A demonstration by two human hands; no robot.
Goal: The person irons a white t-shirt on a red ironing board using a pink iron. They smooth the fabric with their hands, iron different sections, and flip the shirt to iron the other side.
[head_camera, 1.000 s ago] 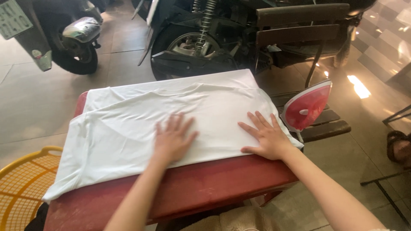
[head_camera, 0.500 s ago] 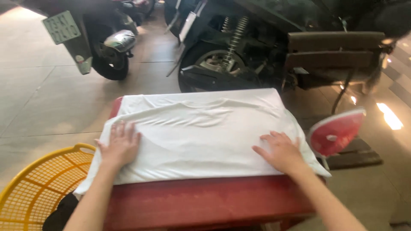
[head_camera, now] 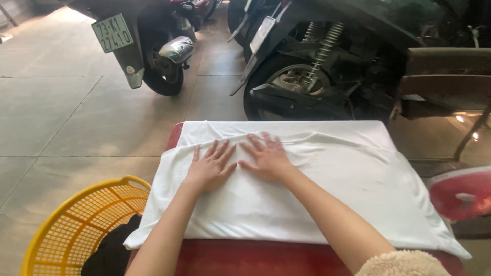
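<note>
Both hands have come together since half a second ago: then they lay far apart, one near each end of the cloth, and now they sit side by side left of its middle. The camera has also swung, so the yellow basket shows lower and the scooters larger.

From the head view, the left hand lies flat on the white cloth, fingers spread and released, grasping nothing. The right hand rests just beside it, its thumb nearly touching the left one, also spread flat with nothing held. The cloth is laid out over the red desk, covering almost all of its top, with the near edge hanging slightly over the front. A soft fold runs across it just beyond the fingertips, and faint creases show toward the right end.

As far as I can judge, the cloth is already spread and mostly smooth; the ridge near the far edge and the wrinkles on the right look like what remains to be pressed out.

A red iron stands off the desk's right end, apart from both hands. The yellow basket sits low on the left with dark clothing inside. Scooters are parked on the tiled floor behind.
</note>
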